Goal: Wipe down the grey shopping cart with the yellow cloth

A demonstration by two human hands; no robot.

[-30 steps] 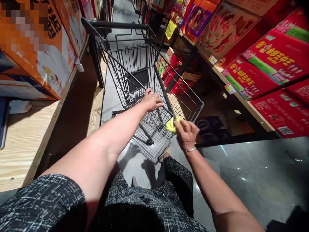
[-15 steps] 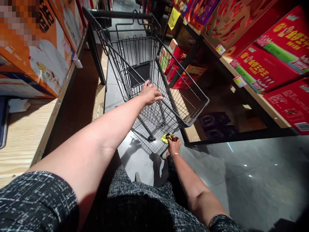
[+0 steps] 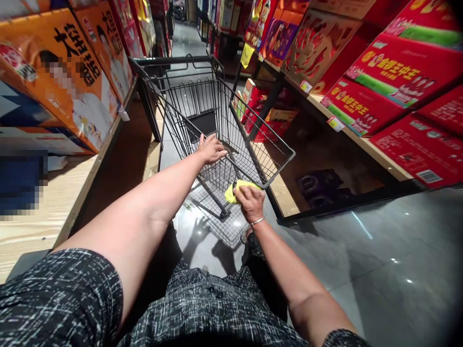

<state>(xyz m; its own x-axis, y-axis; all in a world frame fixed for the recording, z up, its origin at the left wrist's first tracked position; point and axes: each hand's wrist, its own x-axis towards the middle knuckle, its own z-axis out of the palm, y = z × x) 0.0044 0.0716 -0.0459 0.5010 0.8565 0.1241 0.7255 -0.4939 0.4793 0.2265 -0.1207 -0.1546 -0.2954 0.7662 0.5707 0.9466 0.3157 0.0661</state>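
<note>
Over the near side rim of a black wire shopping cart (image 3: 202, 101) lies my left hand (image 3: 212, 149), palm down. Its fingers are loosely stretched and apart, and they seem to rest on the rim; the palm side is hidden. My right hand (image 3: 252, 202) is closed round a bunched yellow cloth (image 3: 233, 192) with a dark patch at its edge. Hand and cloth are at the cart's near end, just below the rim corner. Whether the cloth touches the wires I cannot tell. No goods show in the basket.
Orange boxes (image 3: 68, 72) stand on a wooden shelf (image 3: 68, 193) at the left. Red boxes (image 3: 383, 72) are stacked on the right shelf, with dark purple packs (image 3: 318, 185) low beneath it. Between the shelves a grey tiled floor (image 3: 369, 270) runs under the cart.
My right hand has risen with the yellow cloth, slightly to the left, and more of the cloth shows. My left hand stays at the cart's rim. The whole view has tilted upward.
</note>
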